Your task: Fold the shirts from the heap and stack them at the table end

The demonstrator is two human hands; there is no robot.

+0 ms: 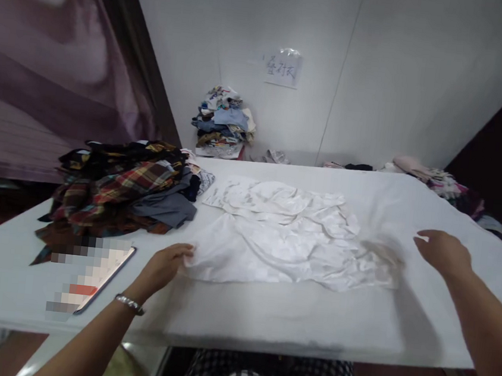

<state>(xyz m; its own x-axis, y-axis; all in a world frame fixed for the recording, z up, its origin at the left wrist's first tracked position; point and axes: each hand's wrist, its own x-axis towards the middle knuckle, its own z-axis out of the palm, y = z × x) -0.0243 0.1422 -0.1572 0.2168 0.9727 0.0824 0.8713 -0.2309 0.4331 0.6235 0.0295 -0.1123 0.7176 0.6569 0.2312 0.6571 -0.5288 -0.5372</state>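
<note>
A white shirt (272, 244) lies spread and wrinkled across the middle of the white table. My left hand (165, 266), with a bracelet on its wrist, pinches the shirt's near left corner between thumb and fingers. To the right of the garment, my right hand (444, 251) hovers over the table, apart from the cloth. Its fingers are bent with a small gap between thumb and forefinger, and nothing shows in them.
A heap of dark and plaid clothes (120, 189) lies at the table's left, with a phone (102, 280) in front of it. Behind the table stand a tall clothes stack (224, 122) and a wall sign (283, 69). More clothes (444, 184) lie beyond the right edge.
</note>
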